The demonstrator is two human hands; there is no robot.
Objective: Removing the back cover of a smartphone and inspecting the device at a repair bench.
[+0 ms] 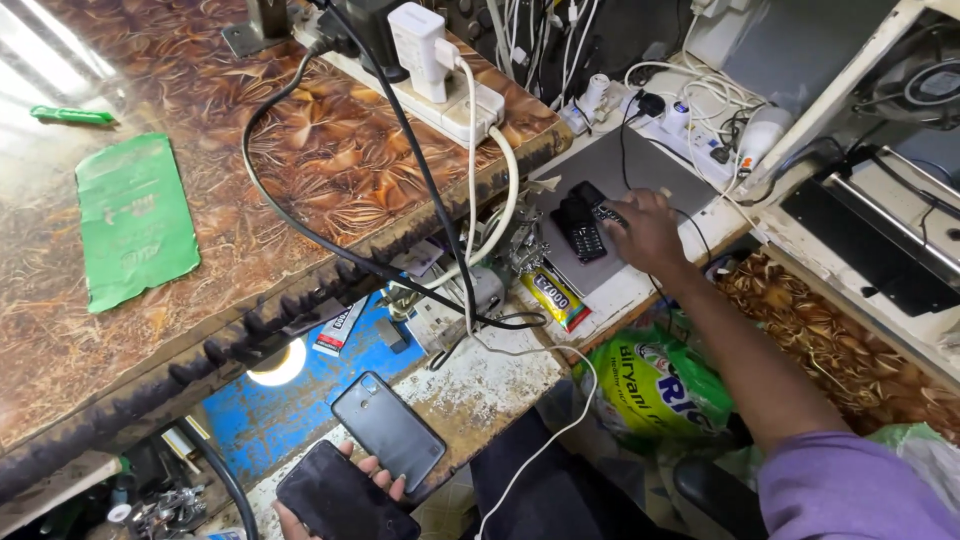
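My right hand point(647, 232) reaches out over a grey mat point(650, 170) on the far bench, fingers on a small black keypad phone point(598, 205); a second black keypad phone point(578, 232) lies beside it. My left hand point(345, 482) at the bottom edge holds a black smartphone point(345, 497) from below. Just above it a dark grey smartphone point(389, 431) lies on the worn bench top, camera side up.
A white power strip point(440, 100) with chargers and black and white cables crosses the patterned brown shelf point(330, 150). A green sheet point(133, 220) lies at left. A yellow glue tube point(556, 297), a round lamp point(280, 365) and a green printed bag point(650, 385) sit nearby.
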